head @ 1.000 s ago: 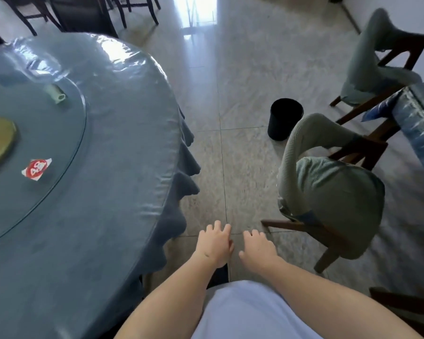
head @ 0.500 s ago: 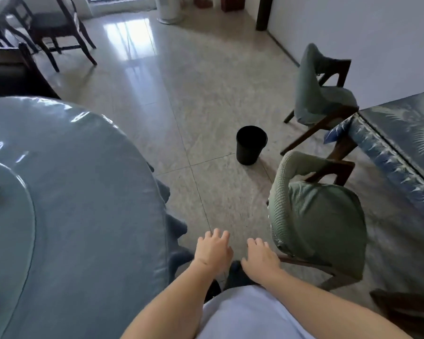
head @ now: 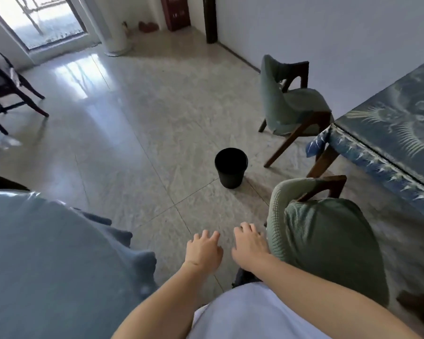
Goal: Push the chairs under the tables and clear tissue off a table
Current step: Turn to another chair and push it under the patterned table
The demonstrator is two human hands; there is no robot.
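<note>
A person looks down at both bare hands held out low in front of their body, above a pale tiled floor (head: 137, 133). The left hand (head: 203, 250) hangs with fingers loosely spread and holds nothing. The right hand (head: 249, 243) is just beside it, fingers relaxed and empty, close to the back of a green chair (head: 323, 243) at near right; whether it touches the chair cannot be told. This chair stands out from a table (head: 397, 133) with a patterned blue cloth at far right. A second green chair (head: 289, 104) stands farther back, by that table's far corner, also not pushed under. A black bin (head: 230, 167) sits on the floor between the two chairs, a little to their left. At near left is the edge of a round table (head: 47, 260) under a grey-blue cloth. A dark chair (head: 8, 94) stands at far left, near a bright doorway (head: 44, 20).
</note>
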